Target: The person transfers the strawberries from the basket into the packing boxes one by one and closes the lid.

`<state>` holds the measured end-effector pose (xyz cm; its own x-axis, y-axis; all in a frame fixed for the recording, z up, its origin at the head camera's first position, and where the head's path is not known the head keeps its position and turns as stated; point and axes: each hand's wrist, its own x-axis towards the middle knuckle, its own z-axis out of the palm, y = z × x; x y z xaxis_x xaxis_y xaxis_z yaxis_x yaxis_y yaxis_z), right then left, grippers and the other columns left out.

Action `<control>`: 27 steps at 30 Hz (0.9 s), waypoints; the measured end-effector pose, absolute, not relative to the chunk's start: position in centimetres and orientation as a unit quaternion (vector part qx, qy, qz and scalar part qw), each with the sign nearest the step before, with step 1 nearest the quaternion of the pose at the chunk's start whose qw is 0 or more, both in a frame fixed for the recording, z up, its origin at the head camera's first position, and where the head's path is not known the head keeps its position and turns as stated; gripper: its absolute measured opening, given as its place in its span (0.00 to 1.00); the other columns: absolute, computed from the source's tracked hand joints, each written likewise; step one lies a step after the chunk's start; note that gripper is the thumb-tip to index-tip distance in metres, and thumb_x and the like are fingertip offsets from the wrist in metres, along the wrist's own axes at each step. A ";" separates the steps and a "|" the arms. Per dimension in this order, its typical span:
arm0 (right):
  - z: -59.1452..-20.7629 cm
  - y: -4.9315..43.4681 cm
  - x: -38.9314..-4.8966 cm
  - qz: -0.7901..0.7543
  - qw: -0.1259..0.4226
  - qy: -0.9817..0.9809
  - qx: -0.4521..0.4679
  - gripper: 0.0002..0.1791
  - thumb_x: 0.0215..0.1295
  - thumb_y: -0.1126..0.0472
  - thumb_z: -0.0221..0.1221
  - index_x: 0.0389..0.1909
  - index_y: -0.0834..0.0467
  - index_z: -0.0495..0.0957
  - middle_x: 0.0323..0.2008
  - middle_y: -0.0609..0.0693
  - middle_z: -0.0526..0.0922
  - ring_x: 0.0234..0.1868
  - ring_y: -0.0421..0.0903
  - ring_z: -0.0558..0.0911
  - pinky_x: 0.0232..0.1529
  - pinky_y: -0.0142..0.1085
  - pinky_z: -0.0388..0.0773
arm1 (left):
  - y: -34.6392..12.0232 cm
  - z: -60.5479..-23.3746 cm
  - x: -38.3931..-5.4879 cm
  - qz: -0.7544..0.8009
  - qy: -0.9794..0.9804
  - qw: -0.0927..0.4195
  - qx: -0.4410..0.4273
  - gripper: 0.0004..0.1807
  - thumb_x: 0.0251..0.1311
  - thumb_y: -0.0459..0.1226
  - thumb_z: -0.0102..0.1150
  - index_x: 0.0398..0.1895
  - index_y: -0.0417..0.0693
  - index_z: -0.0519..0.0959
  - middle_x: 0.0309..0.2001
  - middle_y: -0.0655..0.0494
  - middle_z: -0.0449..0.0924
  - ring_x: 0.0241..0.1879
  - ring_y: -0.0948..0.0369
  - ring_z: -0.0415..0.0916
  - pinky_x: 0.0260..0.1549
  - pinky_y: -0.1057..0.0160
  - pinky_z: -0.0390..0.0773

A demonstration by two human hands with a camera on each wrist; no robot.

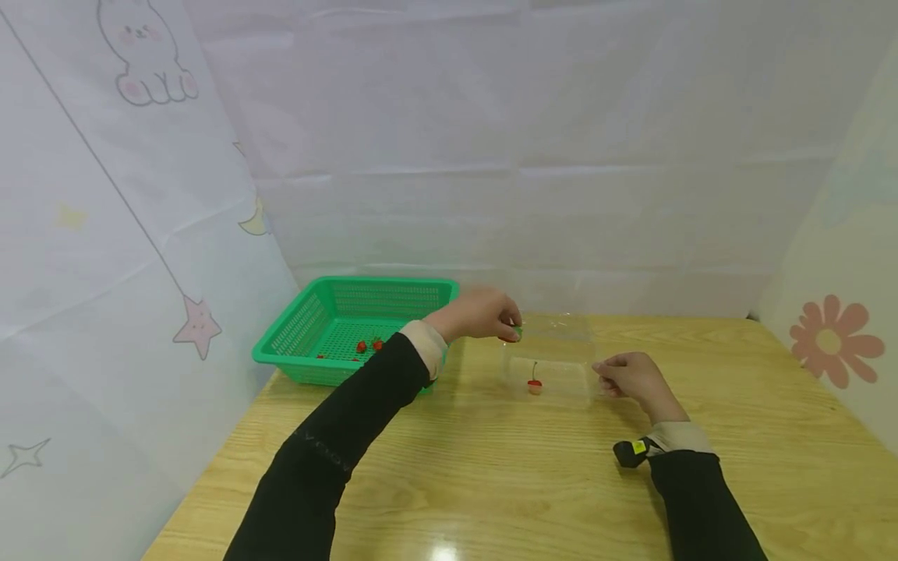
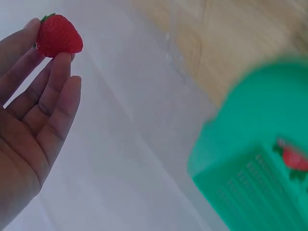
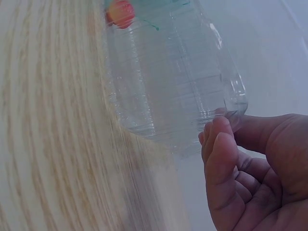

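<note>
My left hand (image 1: 480, 313) pinches a red strawberry (image 2: 59, 36) with green leaves between thumb and fingertips. In the head view that hand is above the left edge of a clear plastic box (image 1: 554, 366). A red cherry (image 1: 535, 383) with a thin green stem lies inside the box near its front. My right hand (image 1: 634, 382) pinches the box's right rim between thumb and fingers, as the right wrist view also shows. The green plastic basket (image 1: 289, 354), partly hidden behind my left forearm, holds several strawberries (image 1: 361, 346).
The box and basket stand on a light wooden table (image 1: 505, 475), the basket at the back left. A white cloth backdrop (image 1: 547, 156) rises behind the table, with printed cloth on both sides. A small black device (image 1: 631, 453) sits on my right wrist.
</note>
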<state>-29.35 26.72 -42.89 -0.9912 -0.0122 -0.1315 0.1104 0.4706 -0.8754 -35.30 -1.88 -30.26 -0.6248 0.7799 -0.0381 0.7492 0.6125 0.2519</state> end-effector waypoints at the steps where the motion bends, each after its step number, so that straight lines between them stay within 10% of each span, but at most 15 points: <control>1: -42.9 26.7 -29.3 -0.512 0.059 0.857 0.028 0.21 0.74 0.59 0.54 0.52 0.76 0.73 0.34 0.62 0.81 0.30 0.47 0.79 0.32 0.40 0.81 | -1.2 -30.6 -35.3 0.098 0.893 0.070 0.433 0.13 0.62 0.44 0.64 0.48 0.51 0.85 0.42 0.60 0.84 0.41 0.67 0.79 0.42 0.69 0.76; 27: -43.1 26.6 -29.6 -0.518 0.062 0.852 0.038 0.20 0.74 0.59 0.54 0.49 0.76 0.74 0.29 0.59 0.80 0.26 0.45 0.77 0.30 0.41 0.79 | 7.4 -39.8 -35.9 0.059 0.893 0.086 0.438 0.09 0.61 0.44 0.66 0.43 0.56 0.86 0.36 0.68 0.81 0.33 0.72 0.75 0.35 0.74 0.73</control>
